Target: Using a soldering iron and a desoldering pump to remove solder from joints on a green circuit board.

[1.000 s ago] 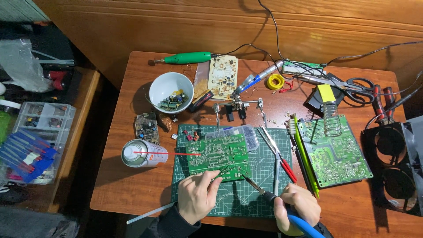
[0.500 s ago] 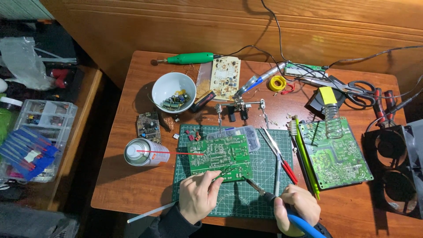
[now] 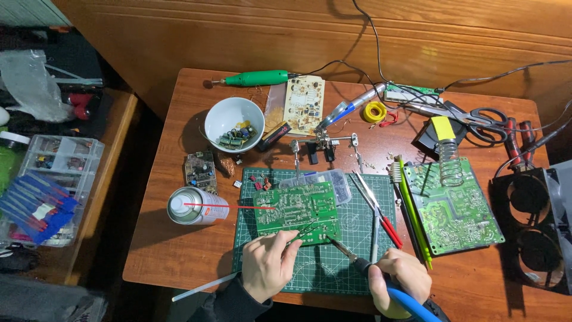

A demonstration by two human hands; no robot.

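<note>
A green circuit board (image 3: 296, 213) lies flat on the upper left part of a green cutting mat (image 3: 333, 262), just beyond both hands. The left hand (image 3: 268, 266) pinches a thin strand of solder wire (image 3: 304, 229) between thumb and fingers and holds its end against the board's near edge. The right hand (image 3: 398, 279) is closed around the blue handle of a soldering iron (image 3: 357, 262), whose tip (image 3: 331, 241) meets the same edge, touching or just beside the wire.

Left of the board a spray can (image 3: 192, 206) lies on its side, white-capped, its thin red straw reaching over the board. Beyond it a white bowl (image 3: 233, 124) holds small loose electronic parts. A clear plastic parts box (image 3: 330, 179) lies at the board's far corner. To the right a second green circuit board (image 3: 453, 206) lies beside a coiled iron stand (image 3: 450, 158). Far left, a clear compartment organiser (image 3: 53, 173) holds small parts and blue packets.
</note>
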